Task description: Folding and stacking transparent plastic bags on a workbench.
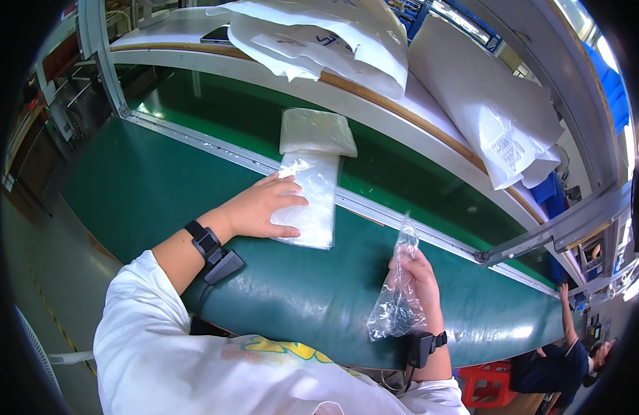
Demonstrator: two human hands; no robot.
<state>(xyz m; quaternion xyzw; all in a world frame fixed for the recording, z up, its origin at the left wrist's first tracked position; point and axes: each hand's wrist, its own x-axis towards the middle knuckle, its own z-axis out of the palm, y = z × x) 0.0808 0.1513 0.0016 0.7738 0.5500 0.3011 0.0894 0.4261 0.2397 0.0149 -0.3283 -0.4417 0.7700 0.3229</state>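
You're standing at the long green surface (160, 187), a belt-like top with a metal rail running across it, and behind that a white shelf (430, 104) piled with big white bags (333, 34). That's the backdrop; the real action is right in front of you.

On the green top, lying partly over the rail, there's a stack of flat clear bags (309, 200), and touching its far end sits a folded whitish bundle in plastic (316, 131). Your left hand (260, 207) lies flat on the near left part of the stack, fingers spread, palm down, so no closed grip there, just pressing or steadying it.

Your right hand (419, 283) is well apart from the stack, off to the right and nearer to you, with its grip closed around a single crumpled clear bag (399, 297) that hangs down from the fingers, the top end poking up above the thumb.

My read: you're at the stage of having one bag separated out and in hand, with the supply pinned down by the other hand. Looks like the next move calls for getting that loose bag opened up, which probably needs both hands, so the left would have to come off the stack. Thin film like this clings, so finding the mouth edge is the fiddly bit.

There's another person (568, 360) at the far lower right, not part of your work.
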